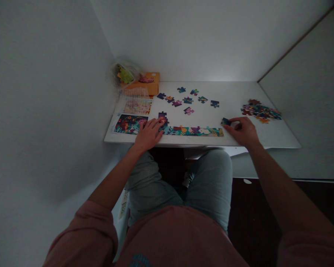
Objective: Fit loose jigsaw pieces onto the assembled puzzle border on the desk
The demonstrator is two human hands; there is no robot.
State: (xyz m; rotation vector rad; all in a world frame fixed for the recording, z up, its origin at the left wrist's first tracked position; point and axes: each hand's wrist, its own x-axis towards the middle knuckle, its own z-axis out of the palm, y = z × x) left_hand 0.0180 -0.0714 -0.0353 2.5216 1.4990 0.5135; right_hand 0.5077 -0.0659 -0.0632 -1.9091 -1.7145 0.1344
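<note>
A joined strip of colourful puzzle pieces (195, 131) runs along the front edge of the white table (233, 94). My left hand (149, 134) lies flat with fingers spread on the strip's left end, fingertips touching the raised pieces (163, 118) there. My right hand (242, 130) pinches a dark blue puzzle piece (226, 121) with finger and thumb, just past the strip's right end. Several loose pieces (187, 100) are spread over the middle of the table.
A heap of unsorted pieces (260, 110) lies at the right. A picture sheet (130, 124) and another printed sheet (137, 106) sit at the left, behind them an orange box (144, 86) and a clear bag (124, 74). Walls close in on the left and back.
</note>
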